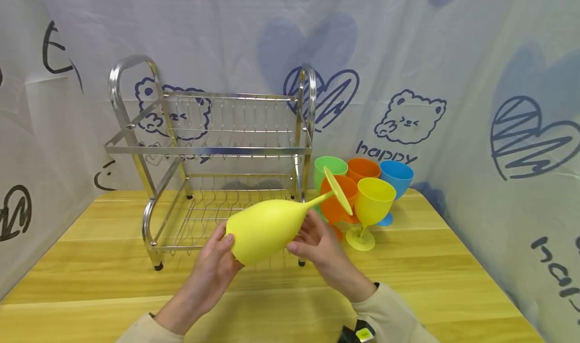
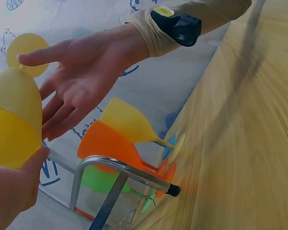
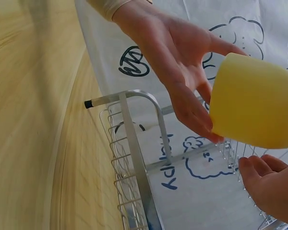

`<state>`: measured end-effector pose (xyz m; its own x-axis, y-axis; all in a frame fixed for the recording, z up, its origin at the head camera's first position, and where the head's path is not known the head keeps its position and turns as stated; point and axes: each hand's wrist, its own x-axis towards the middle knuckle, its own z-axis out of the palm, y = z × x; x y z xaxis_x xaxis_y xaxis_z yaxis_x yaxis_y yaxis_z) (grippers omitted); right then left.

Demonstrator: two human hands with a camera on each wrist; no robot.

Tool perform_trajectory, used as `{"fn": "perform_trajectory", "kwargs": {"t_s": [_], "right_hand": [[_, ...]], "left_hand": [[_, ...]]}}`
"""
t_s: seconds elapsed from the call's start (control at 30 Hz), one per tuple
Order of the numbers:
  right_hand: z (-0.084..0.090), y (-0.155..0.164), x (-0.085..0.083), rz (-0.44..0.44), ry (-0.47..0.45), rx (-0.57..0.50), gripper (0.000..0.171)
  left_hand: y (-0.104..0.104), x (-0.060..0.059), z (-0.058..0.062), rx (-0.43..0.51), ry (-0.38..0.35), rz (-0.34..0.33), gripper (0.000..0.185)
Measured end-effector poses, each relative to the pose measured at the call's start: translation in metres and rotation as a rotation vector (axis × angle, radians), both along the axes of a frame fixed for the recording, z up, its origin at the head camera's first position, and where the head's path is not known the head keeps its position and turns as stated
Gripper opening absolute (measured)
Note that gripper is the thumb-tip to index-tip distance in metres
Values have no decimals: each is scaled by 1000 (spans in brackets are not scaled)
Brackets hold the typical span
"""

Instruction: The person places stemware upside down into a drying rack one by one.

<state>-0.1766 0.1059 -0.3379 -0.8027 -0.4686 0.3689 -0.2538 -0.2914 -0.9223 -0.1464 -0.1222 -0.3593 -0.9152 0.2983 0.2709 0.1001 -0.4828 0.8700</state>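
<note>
A yellow goblet (image 1: 267, 227) lies sideways in the air between both hands, bowl toward me and foot (image 1: 337, 189) pointing up to the right. My left hand (image 1: 222, 255) grips the bowl at its rim, thumb on top and fingers beneath. The right hand (image 1: 312, 239) touches the bowl's far side near the stem with straight, spread fingers. In the left wrist view the goblet (image 2: 12, 120) sits against the right hand (image 2: 81, 81), whose palm is flat. In the right wrist view the left hand (image 3: 182, 81) lies along the bowl (image 3: 254, 105).
A two-tier chrome dish rack (image 1: 208, 149) stands behind the hands on the wooden table (image 1: 430, 262). To its right stand several goblets: green (image 1: 330, 165), orange (image 1: 362, 169), another orange (image 1: 335, 207), yellow (image 1: 373, 199), blue (image 1: 396, 177). Printed cloth walls surround the table.
</note>
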Motion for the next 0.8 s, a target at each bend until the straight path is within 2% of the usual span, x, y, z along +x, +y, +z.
{"fn": "perform_trajectory", "kwargs": {"t_s": [0.2, 0.43, 0.57, 0.67, 0.8], "right_hand": [[1, -4, 0, -5, -4, -32, 89], [4, -2, 2, -29, 23, -14, 84], [7, 0, 3, -45, 41, 29, 80], [10, 4, 2, -88, 85, 88, 76], [18, 10, 0, -165, 188, 161, 71]], "left_hand": [[2, 0, -1, -14, -11, -10, 48], [-1, 1, 2, -61, 33, -30, 51], [-3, 4, 5, -147, 33, 31, 56], [-6, 5, 5, -212, 55, 77, 56], [-17, 4, 1, -241, 156, 129, 52]]}}
